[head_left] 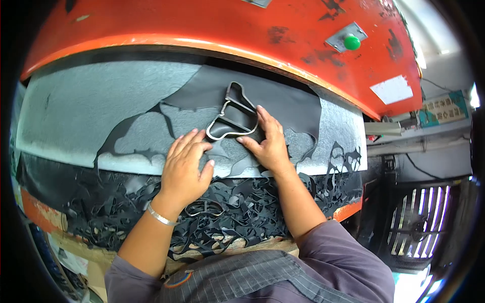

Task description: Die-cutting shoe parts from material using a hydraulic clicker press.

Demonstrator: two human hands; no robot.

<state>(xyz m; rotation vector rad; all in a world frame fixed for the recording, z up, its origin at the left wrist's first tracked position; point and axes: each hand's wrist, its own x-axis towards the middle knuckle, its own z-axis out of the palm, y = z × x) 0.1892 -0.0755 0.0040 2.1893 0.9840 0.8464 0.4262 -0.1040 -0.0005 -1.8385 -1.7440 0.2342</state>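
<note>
A metal cutting die (232,132), a curved steel outline with cross bars, stands on a dark sheet of leather-like material (298,108). My right hand (272,146) grips its lower right corner, with the thumb at the near edge and the fingers along the right side. Beside the die's lower left corner, my left hand (184,169) lies with its fingers stretched out over the cut edge of the sheet. It holds nothing that I can see. Curved cut-outs leave thin strips (118,134) of the sheet around both hands.
A pale cutting board (65,116) lies under the sheet. Beyond it rises an orange-red machine body (202,25) with a green button (351,42). Dark scraps (247,202) heap along the near side, with another metal-edged outline (204,208) among them. A slatted fan-like unit (419,222) stands at right.
</note>
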